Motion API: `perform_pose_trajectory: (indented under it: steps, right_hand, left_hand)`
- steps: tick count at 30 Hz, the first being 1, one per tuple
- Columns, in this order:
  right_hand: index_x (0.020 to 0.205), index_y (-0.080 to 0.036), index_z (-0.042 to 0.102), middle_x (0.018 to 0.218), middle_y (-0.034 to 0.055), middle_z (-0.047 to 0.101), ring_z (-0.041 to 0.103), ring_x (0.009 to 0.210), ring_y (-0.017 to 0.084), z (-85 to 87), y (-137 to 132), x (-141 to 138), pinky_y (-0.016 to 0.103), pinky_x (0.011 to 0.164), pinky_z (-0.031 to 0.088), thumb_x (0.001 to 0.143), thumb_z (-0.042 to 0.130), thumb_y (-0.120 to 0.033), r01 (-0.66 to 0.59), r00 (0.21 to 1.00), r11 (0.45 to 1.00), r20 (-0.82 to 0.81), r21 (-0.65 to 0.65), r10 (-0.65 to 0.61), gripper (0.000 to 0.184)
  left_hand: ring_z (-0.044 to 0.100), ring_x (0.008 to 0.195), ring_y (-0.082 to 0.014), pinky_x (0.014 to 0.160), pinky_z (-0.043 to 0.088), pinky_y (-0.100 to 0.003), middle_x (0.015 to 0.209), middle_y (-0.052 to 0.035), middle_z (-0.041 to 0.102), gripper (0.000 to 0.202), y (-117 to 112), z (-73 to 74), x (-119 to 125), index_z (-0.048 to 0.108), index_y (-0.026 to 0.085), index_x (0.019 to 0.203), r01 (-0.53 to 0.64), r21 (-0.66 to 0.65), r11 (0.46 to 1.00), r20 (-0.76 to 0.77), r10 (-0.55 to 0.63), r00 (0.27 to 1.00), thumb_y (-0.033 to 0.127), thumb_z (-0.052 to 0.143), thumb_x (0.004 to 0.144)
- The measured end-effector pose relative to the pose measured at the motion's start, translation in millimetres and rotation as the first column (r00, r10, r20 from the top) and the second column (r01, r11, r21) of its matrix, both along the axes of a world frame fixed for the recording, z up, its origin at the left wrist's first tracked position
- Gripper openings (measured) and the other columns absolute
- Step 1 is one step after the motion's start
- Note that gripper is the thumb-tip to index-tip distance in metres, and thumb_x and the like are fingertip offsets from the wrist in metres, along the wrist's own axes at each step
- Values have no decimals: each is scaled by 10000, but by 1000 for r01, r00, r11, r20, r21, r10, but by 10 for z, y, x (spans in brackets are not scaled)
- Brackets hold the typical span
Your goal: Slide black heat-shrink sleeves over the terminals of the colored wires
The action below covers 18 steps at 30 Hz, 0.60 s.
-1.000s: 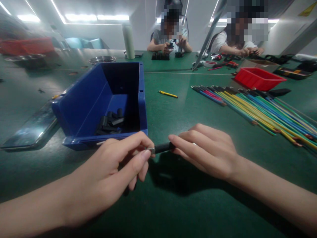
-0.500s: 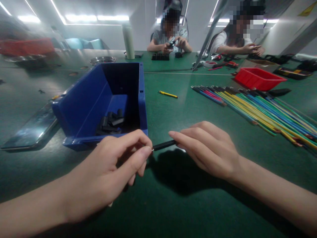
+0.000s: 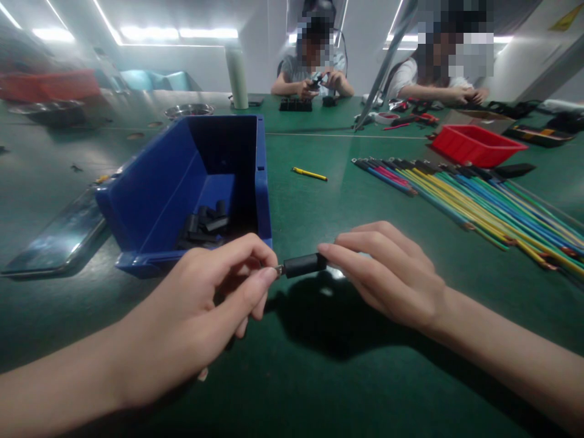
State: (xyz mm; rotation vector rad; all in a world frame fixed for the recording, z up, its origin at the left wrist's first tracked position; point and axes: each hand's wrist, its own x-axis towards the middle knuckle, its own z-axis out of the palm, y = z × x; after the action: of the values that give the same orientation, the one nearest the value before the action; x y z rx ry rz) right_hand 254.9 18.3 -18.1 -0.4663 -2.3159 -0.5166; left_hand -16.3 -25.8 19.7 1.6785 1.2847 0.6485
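Observation:
My left hand [image 3: 223,298] is closed, with thumb and forefinger pinching a small metal terminal [image 3: 280,270]. The terminal sticks out of the left end of a short black tube sleeve [image 3: 303,265], held nearly level above the table. My right hand [image 3: 385,274] is closed on the sleeve's right end, back of the hand upward. A bit of light blue shows behind its fingers; what it belongs to is mostly hidden. Several loose black sleeves [image 3: 205,224] lie inside the blue bin [image 3: 155,182] just beyond my left hand.
A yellow pen [image 3: 310,174] lies past my hands. At right are several coloured cables [image 3: 460,194] in a row and a red tray [image 3: 479,146]. A phone [image 3: 59,234] lies left of the bin. Two people sit across the green table [image 3: 292,377].
The sleeve between my hands now shows wider, and more of the metal terminal is visible at its left end. My right hand has shifted slightly right.

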Motion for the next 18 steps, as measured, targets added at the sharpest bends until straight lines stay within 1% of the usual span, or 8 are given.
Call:
perform_pose_trajectory:
  steps: [3, 6, 10, 13, 15, 18]
  right_hand:
    - [1276, -90, 675, 1019, 126, 786, 694, 879, 209, -18, 9, 6, 334, 695, 608, 1034, 632, -41, -12, 1000, 1000, -10, -18, 12, 251]
    - [1308, -107, 659, 1022, 110, 787, 689, 879, 195, -26, 19, 7, 323, 695, 609, 1054, 629, -60, -13, 1000, 999, -7, -35, 12, 259]
    - [1298, -75, 655, 987, 112, 786, 683, 846, 189, 2, 24, -4, 316, 673, 606, 1090, 642, -134, -10, 1000, 1000, 4, -25, 10, 217]
    - [1298, -53, 653, 974, 124, 792, 685, 831, 196, 36, 20, -19, 331, 678, 611, 1118, 622, -193, -3, 999, 1000, 34, -12, 4, 230]
    - [1308, -67, 654, 963, 119, 794, 679, 813, 197, 52, 18, -26, 335, 672, 607, 1131, 596, -207, 6, 999, 1000, 55, -22, -5, 233]
    - [1306, -109, 667, 935, 94, 787, 661, 775, 192, 55, 21, -20, 333, 648, 583, 1120, 594, -183, 14, 998, 999, 62, -29, -12, 212]
  left_hand:
    - [612, 522, -121, 502, 510, -193, 637, 42, 667, 301, 4, -3, -6, 683, 247, 951, 8, -1, 1000, 8, -8, 1000, 518, 614, 1062]
    - [615, 524, -111, 512, 502, -185, 641, 51, 667, 286, 5, -3, -14, 686, 253, 934, 14, -6, 1000, 11, -14, 1000, 505, 631, 1060]
    - [616, 535, -101, 529, 487, -185, 658, 50, 674, 301, 0, 4, -13, 684, 239, 935, 14, -2, 1000, 8, -14, 1000, 500, 616, 1068]
    - [622, 553, -90, 547, 476, -174, 675, 54, 678, 304, -5, 8, -5, 684, 232, 938, 20, 8, 1000, 3, -20, 1000, 483, 591, 1083]
    - [623, 554, -89, 546, 474, -174, 675, 60, 680, 306, -7, 3, 1, 687, 234, 933, 26, 14, 1000, 0, -26, 1000, 481, 587, 1084]
    - [613, 537, -88, 528, 473, -174, 661, 66, 677, 300, -9, -13, 5, 698, 241, 938, 27, 32, 999, 0, -27, 1000, 483, 590, 1078]
